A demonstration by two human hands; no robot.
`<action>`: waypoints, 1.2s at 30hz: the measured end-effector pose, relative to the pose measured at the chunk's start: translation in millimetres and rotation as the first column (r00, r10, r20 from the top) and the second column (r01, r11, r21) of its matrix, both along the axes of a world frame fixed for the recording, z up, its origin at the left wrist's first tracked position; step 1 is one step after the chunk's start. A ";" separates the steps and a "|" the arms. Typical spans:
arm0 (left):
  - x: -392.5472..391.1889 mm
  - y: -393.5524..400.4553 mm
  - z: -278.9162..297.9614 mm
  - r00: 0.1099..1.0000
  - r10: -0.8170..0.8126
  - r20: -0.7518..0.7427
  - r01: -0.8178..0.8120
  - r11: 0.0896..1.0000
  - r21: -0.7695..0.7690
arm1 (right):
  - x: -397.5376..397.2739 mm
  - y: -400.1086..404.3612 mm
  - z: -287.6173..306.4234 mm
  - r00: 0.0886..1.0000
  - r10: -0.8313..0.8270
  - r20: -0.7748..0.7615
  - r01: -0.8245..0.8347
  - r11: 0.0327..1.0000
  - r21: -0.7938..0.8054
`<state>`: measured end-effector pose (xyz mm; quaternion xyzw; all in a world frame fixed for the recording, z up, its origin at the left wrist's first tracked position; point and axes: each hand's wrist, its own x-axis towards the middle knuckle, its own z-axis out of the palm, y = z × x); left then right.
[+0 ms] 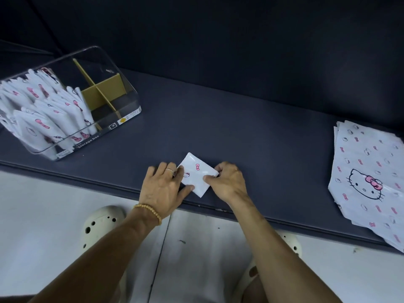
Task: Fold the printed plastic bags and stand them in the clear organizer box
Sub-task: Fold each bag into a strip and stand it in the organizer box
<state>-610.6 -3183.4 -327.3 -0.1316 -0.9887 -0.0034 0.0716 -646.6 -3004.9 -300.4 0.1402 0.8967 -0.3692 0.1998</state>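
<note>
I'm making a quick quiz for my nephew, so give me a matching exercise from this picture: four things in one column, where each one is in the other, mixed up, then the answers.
Things:
1. folded bag
2. stack of flat bags
3. clear organizer box
4. beaded bracelet

Places:
A. far left of the dark surface
B. on the left wrist
C. between both hands
D. right edge of the surface

Pairs: 1-C, 2-D, 3-A, 4-B
</note>
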 end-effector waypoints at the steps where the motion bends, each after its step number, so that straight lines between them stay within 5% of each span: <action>1: 0.2 0.5 0.6 1.000 0.011 0.010 -0.011 1.000 0.012 | -2.5 -1.5 0.7 1.000 -0.015 0.007 0.015 1.000 -0.023; 5: -4.5 2.3 7.6 0.988 0.084 0.129 -0.108 0.976 0.189 | -3.5 -5.5 2.4 0.998 -0.060 -0.015 0.056 0.979 -0.194; 8: -18.5 -0.9 21.2 0.937 0.193 0.291 -0.325 0.784 0.529 | -4.6 -3.2 8.3 0.997 0.022 -0.067 -0.037 0.971 -0.236; 13: -41.0 -14.3 47.1 0.864 -0.119 0.489 -0.287 0.681 0.674 | -16.4 -7.7 28.6 0.966 0.245 -0.083 -0.259 0.917 -0.303; 16: -39.4 -22.8 55.2 0.863 -0.164 0.477 -0.360 0.463 0.810 | -25.4 -10.5 43.1 0.989 0.111 -0.101 -0.148 0.839 -0.524; 20: -35.7 -36.3 66.9 0.877 -0.112 0.467 -0.432 0.240 0.869 | -33.1 -24.7 53.0 0.997 -0.028 -0.071 -0.032 0.688 -0.725; 24: -37.5 -55.0 80.5 0.900 0.032 0.435 -0.436 0.070 0.897 | -37.1 -44.3 57.0 0.991 0.087 -0.105 -0.133 0.791 -0.598; 32: -35.8 -105.1 91.9 0.871 0.131 0.473 -0.477 0.000 0.879 | -62.7 -98.6 82.3 0.990 0.120 -0.080 -0.140 0.666 -0.732; 36: -40.6 -133.3 93.7 0.794 0.398 0.460 -0.469 -0.080 0.879 | -86.5 -135.2 95.5 0.983 0.032 -0.180 -0.142 0.754 -0.641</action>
